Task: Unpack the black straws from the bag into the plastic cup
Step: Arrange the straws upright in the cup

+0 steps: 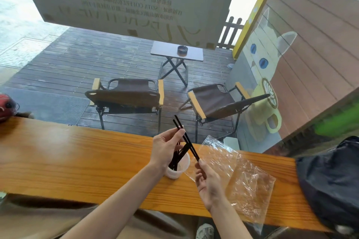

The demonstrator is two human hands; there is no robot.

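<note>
On the bench, the left hand pinches two straws above the cup, which holds more. The right hand's grip pinches their lower ends. Rightward lies the bag.

The bench was varnished wood, glossy, grain showing. The bag was clear crinkled plastic, catching light. The straws looked matt black; the cup was cloudy, smooth plastic. A dark cloth bundle looked soft.
</note>
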